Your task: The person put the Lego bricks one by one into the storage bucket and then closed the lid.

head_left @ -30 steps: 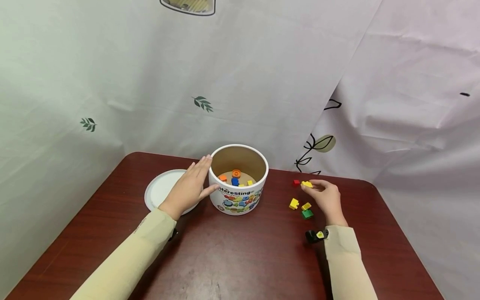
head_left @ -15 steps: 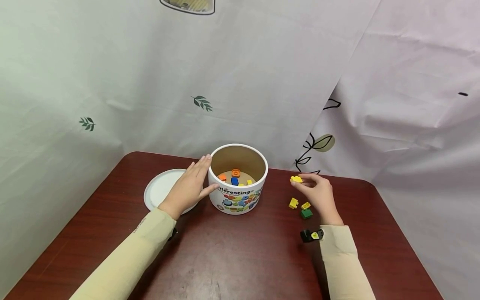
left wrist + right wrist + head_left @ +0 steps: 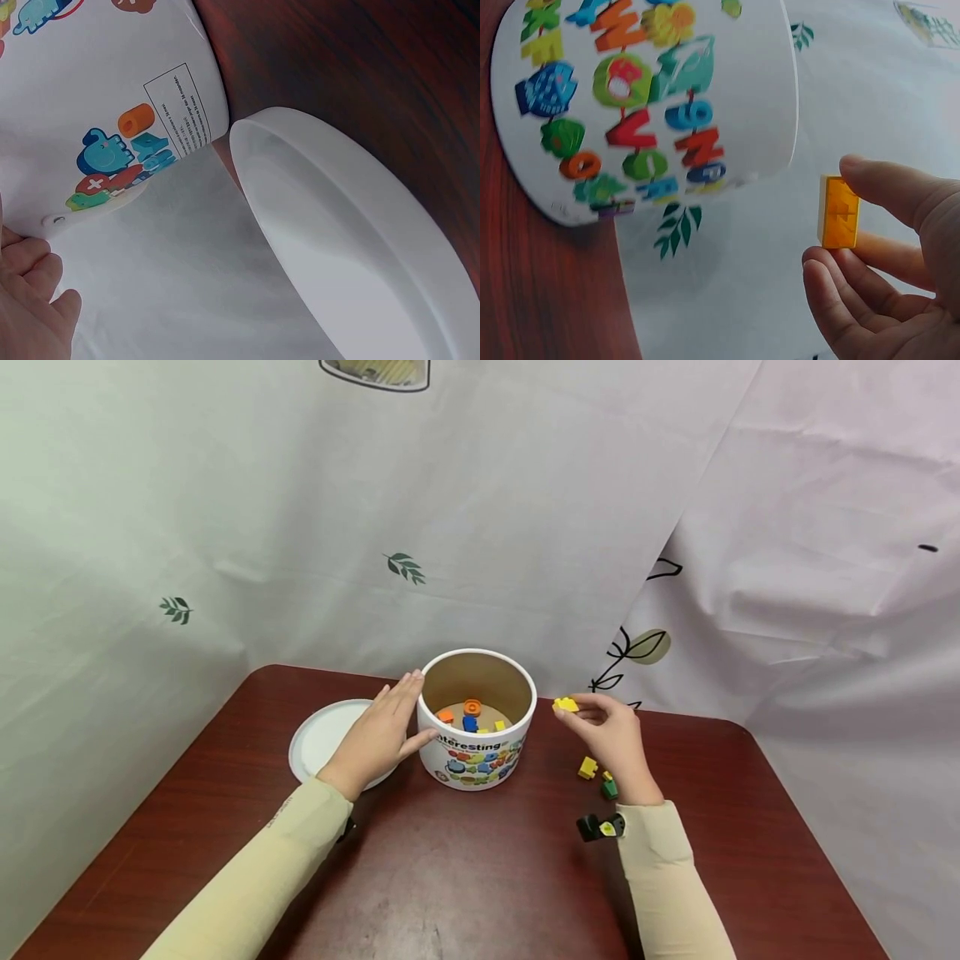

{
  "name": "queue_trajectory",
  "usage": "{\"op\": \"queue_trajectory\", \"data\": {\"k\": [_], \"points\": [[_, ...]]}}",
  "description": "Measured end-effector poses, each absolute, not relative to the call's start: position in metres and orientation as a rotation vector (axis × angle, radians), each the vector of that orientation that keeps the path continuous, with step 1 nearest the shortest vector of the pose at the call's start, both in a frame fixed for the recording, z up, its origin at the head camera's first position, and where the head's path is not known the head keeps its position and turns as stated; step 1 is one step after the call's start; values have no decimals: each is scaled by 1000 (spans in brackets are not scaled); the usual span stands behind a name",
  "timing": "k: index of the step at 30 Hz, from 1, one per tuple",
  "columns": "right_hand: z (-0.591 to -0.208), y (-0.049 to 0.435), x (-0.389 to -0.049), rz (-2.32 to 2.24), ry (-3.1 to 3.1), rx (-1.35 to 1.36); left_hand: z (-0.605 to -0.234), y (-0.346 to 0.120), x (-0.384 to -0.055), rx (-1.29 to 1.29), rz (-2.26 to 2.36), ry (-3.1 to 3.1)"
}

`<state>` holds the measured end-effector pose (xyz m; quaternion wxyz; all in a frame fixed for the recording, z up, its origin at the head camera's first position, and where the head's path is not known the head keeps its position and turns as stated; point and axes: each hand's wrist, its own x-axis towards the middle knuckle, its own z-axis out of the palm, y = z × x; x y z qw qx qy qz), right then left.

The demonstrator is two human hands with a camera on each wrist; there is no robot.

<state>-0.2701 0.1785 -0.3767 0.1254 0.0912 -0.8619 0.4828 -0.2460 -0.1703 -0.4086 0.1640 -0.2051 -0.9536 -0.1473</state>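
Observation:
My right hand [image 3: 615, 739] pinches a yellow toy building brick [image 3: 566, 704] between thumb and fingers, above the table and right of the bucket. In the right wrist view the hollow underside of that yellow brick [image 3: 840, 213] faces the camera. A white bucket [image 3: 480, 760] printed with colourful toys stands without its lid; orange, blue and yellow bricks lie inside. My left hand [image 3: 381, 727] rests against its left side with straight fingers, fingertips at the rim. In the left wrist view, curled-looking fingers [image 3: 37, 277] touch the bucket's upper edge.
A white lid [image 3: 322, 739] lies on the dark red table [image 3: 465, 877], left of the bucket and partly behind my left forearm. Near my right wrist lie a yellow brick [image 3: 588, 767] and a green brick [image 3: 610, 789], with another yellow piece partly hidden. A printed cloth hangs behind.
My right hand has lifted the yellow brick and carried it left toward the bucket. A red brick seen near that hand earlier is now hidden. My left hand has stayed put.

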Motion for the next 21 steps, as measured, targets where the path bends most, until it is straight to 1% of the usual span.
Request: {"op": "queue_trajectory", "data": {"k": [6,21], "points": [[-372,163,-270,1427,-2464,321,-409,-170,-246,-592,-412,-2713],[-356,122,-275,1403,-2473,564,-411,-172,-247,-603,-433,-2685]]}}
